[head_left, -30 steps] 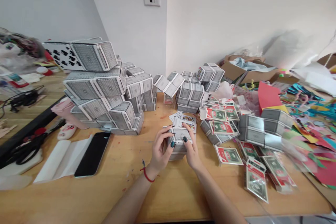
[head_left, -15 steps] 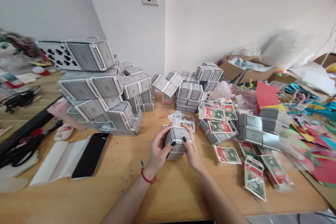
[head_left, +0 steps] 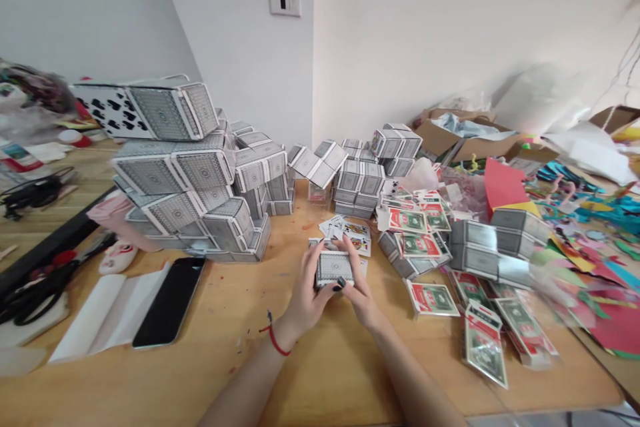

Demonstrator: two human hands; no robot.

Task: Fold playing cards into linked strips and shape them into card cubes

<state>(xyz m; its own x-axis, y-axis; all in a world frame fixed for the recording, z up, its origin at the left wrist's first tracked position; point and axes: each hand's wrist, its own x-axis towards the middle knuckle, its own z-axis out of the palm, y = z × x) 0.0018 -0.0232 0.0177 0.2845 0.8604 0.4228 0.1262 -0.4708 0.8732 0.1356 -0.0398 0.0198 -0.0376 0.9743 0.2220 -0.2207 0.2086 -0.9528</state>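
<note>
A black smartphone [head_left: 169, 303] lies flat on the wooden table [head_left: 240, 360]. Close at its left side is a curled sheet of white paper [head_left: 100, 320], and farther left of the smartphone there are black-handled scissors [head_left: 47, 278]. A black cable [head_left: 43, 187] is farther back, left of the smartphone. Behind the smartphone and well to its right are an open cardboard box [head_left: 465, 149] and a red paper sheet [head_left: 503, 181].

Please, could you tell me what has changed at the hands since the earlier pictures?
The left hand and right hand keep hold of the card block; their thumbs, apart before, have come together at its near edge. Its lower near side no longer shows. The phone and loose cards stayed in place.
</note>
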